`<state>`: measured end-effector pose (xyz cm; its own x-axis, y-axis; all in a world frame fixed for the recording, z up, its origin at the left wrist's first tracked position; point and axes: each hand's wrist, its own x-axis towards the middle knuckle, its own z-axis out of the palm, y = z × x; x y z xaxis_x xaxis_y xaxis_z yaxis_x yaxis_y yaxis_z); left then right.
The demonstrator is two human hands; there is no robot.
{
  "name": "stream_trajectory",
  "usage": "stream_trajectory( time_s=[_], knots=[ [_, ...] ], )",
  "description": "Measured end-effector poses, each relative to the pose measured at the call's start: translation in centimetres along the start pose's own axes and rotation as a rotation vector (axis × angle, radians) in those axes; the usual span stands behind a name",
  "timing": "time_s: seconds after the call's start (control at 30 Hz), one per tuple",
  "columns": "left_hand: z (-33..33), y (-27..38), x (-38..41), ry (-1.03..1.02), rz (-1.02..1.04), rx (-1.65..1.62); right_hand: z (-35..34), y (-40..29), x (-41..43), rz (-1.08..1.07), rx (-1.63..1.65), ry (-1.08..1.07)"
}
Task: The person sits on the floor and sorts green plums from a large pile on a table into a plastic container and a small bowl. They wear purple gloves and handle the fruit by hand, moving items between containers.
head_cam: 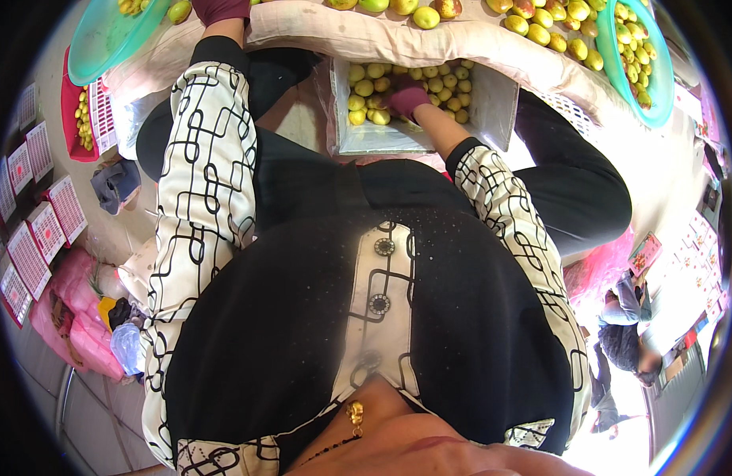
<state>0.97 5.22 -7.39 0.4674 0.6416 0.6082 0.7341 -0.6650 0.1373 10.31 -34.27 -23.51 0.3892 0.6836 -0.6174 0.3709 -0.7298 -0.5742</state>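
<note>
My right hand (409, 100), in a maroon glove, reaches into an open box (491, 113) with a clear plastic liner. Its fingers are down among yellow-green jujube-like fruits (364, 88), and whether they grip one is hidden. My left hand (222, 9), gloved alike, rests at the top edge of the picture over the padded cloth edge (354, 33) of a work surface; its fingers are cut off by the frame. More such fruits, some with brown patches, lie on the surface, one (426, 18) close to its edge.
Teal plastic basins stand at the upper left (104, 53) and upper right (616, 71), both with fruit. A red crate (74, 113) of fruit is on the left, beyond it printed boxes (45, 232). Pink plastic sheeting (83, 303) lies lower left. Other people (622, 339) are at the right.
</note>
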Motion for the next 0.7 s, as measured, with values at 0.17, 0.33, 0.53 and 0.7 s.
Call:
stream_trajectory(
  time_s=[0.17,0.33,0.53,0.7],
  knots=[
    [-0.1,0.1,0.0,0.003,0.084,-0.009,0.2,-0.3,0.3,-0.088,-0.032,-0.088],
    [-0.5,0.3,0.1,-0.045,0.066,0.031,-1.0,-0.8,-0.4,-0.161,-0.140,0.016],
    [-1.2,1.4,0.3,-0.065,-0.270,-0.171,-2.9,-2.4,-1.8,0.016,0.104,-0.145],
    [-2.0,1.7,0.5,-0.101,-0.204,-0.208,-2.2,-2.8,-1.7,0.004,-0.265,-0.060]
  ],
)
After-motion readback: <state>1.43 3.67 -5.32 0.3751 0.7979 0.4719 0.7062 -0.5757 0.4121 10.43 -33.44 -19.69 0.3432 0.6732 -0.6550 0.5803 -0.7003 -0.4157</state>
